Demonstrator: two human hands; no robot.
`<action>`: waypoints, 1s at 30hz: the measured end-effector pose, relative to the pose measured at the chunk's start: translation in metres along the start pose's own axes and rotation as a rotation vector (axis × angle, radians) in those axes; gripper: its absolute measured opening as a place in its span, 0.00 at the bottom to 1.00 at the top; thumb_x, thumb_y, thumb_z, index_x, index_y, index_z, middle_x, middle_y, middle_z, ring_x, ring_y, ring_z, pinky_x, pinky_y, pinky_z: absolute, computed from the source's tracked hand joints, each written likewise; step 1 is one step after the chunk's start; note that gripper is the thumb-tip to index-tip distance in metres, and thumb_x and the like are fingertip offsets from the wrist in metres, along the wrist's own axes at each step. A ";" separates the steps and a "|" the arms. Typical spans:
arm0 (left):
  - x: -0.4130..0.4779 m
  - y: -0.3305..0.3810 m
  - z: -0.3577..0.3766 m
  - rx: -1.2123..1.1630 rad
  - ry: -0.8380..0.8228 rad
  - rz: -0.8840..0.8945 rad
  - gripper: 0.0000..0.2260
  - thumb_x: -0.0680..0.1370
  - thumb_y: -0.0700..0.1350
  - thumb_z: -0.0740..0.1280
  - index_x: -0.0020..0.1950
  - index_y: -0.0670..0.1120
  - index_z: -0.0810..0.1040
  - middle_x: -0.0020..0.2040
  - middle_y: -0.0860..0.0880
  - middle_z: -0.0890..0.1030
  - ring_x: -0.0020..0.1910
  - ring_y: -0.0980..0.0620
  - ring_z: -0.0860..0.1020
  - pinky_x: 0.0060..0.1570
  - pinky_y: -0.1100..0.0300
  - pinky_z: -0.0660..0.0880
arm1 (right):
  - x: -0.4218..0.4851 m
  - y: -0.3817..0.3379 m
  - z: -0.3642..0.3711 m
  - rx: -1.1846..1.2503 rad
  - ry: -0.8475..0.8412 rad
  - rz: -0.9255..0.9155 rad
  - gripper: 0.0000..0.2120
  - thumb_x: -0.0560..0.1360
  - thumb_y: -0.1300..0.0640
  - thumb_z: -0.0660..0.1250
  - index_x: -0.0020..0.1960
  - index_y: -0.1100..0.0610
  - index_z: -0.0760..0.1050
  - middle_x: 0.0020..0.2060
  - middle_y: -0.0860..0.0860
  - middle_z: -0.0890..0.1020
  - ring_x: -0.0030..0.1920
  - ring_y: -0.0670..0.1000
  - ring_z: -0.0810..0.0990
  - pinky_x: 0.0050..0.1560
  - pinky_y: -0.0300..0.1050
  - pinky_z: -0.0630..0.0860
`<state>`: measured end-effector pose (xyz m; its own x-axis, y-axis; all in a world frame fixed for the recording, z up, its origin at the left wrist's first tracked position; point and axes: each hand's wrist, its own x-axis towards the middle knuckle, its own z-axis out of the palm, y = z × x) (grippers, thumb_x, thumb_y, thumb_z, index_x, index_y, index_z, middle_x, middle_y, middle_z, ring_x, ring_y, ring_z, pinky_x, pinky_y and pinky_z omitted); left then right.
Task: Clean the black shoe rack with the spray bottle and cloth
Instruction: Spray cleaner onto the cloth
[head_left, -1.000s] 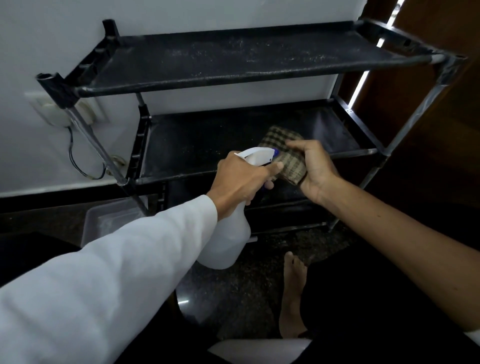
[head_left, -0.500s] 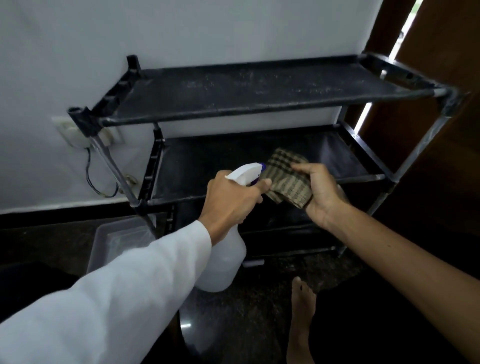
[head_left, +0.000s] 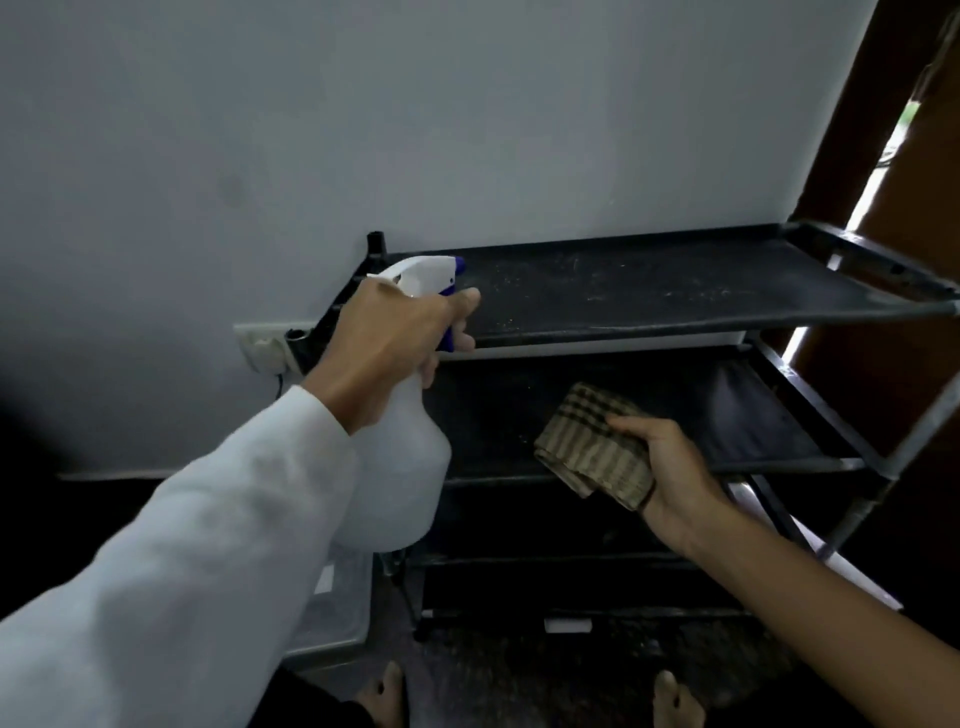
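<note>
The left hand is wrapped round the neck of the spray bottle, fingers curled over the blue trigger, with the nozzle aimed across the left end of the shoe rack at its top shelf. The right hand grips the folded checked cloth, held in front of the middle shelf; whether it touches the shelf cannot be told. The top shelf is speckled with pale dust and shows no wet sheen, so the cleaning looks barely begun: spraying and wiping of this shelf, and likely the lower ones, seem left to do.
</note>
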<state>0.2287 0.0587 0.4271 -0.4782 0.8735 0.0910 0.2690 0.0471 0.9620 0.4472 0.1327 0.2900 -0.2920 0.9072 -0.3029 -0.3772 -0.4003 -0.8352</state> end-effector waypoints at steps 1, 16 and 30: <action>0.000 0.002 -0.003 0.012 0.020 0.005 0.17 0.75 0.52 0.73 0.58 0.44 0.78 0.37 0.46 0.84 0.30 0.51 0.80 0.23 0.62 0.71 | -0.001 0.000 0.001 0.000 -0.003 0.001 0.11 0.77 0.61 0.65 0.57 0.59 0.81 0.50 0.55 0.87 0.48 0.55 0.87 0.39 0.45 0.83; -0.026 -0.003 -0.038 0.081 0.003 -0.080 0.15 0.77 0.51 0.71 0.54 0.41 0.78 0.41 0.40 0.83 0.18 0.57 0.68 0.18 0.64 0.66 | -0.005 0.003 0.006 0.048 -0.030 0.007 0.12 0.75 0.61 0.68 0.58 0.60 0.81 0.50 0.58 0.87 0.48 0.57 0.87 0.36 0.48 0.82; 0.001 0.036 0.021 0.078 -0.044 -0.044 0.12 0.75 0.50 0.73 0.50 0.43 0.78 0.36 0.47 0.83 0.23 0.57 0.77 0.19 0.66 0.67 | -0.010 -0.014 0.003 0.040 -0.026 0.002 0.10 0.76 0.60 0.67 0.56 0.59 0.82 0.49 0.56 0.87 0.49 0.56 0.87 0.45 0.50 0.83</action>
<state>0.2553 0.0709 0.4562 -0.4544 0.8900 0.0364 0.3136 0.1216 0.9417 0.4529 0.1291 0.3059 -0.3153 0.9028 -0.2926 -0.4108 -0.4077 -0.8155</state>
